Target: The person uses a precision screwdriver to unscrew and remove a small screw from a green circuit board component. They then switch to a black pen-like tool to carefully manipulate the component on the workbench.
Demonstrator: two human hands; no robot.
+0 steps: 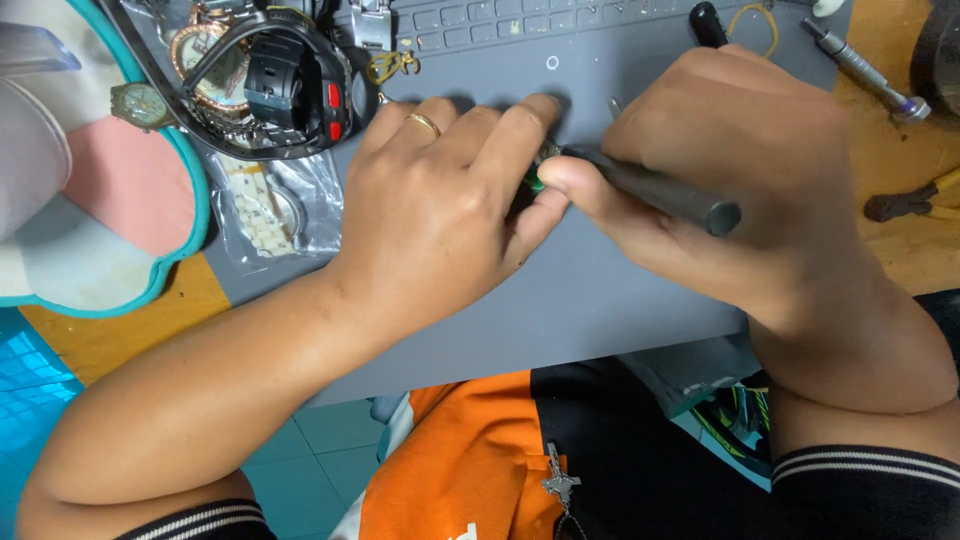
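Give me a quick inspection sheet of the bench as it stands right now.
Surface: grey mat on an orange table.
Job's things: small green-edged part, mostly hidden; dark tool pointed at it.
Clutter: watches, bag of links, yellow rubber band, metal screwdriver.
Hands: left hand pins the part; right hand grips the tool.
Cables: nothing seen.
Surroundings: teal-rimmed tray, teal floor tiles.

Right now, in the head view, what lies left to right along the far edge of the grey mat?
Pile of watches → small gold-coloured clasp → yellow rubber band → silver screwdriver, lying off the grey mat on the wooden table.
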